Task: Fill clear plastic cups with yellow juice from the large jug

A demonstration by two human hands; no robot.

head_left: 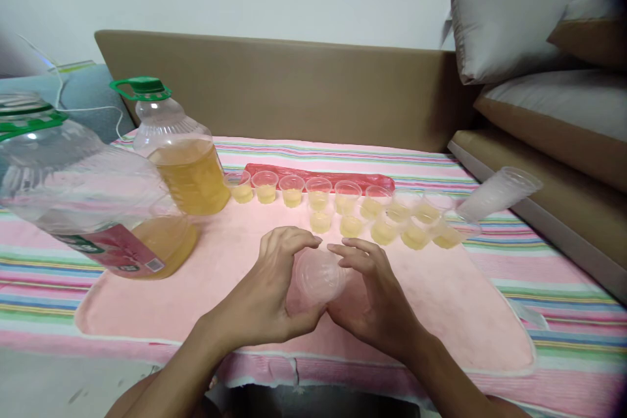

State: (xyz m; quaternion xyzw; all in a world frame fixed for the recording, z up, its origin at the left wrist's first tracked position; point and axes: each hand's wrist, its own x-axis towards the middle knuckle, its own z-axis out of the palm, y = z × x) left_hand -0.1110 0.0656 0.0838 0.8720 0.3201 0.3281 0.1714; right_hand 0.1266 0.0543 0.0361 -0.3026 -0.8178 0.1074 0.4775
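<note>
In front of me, a clear plastic cup point(321, 275) is held between my two hands above the pink mat. My left hand point(272, 284) curls round its left side, with the thumb low and the fingers over the top. My right hand point(379, 294) closes on it from the right, fingertips at the upper rim. Whether other cups are nested in it, I cannot tell. Just beyond my hands stand several small clear cups point(292, 192) of yellow liquid, in a long back row and a shorter front row on the right.
Two large jugs of yellow liquid stand at left: a labelled one point(112, 248) nearer and a green-capped one point(189, 176) behind. A red plastic bag point(323, 177) lies behind the cups. A cup stack point(499, 192) leans at right, near piled cushions point(553, 104). A brown board point(274, 91) closes the back.
</note>
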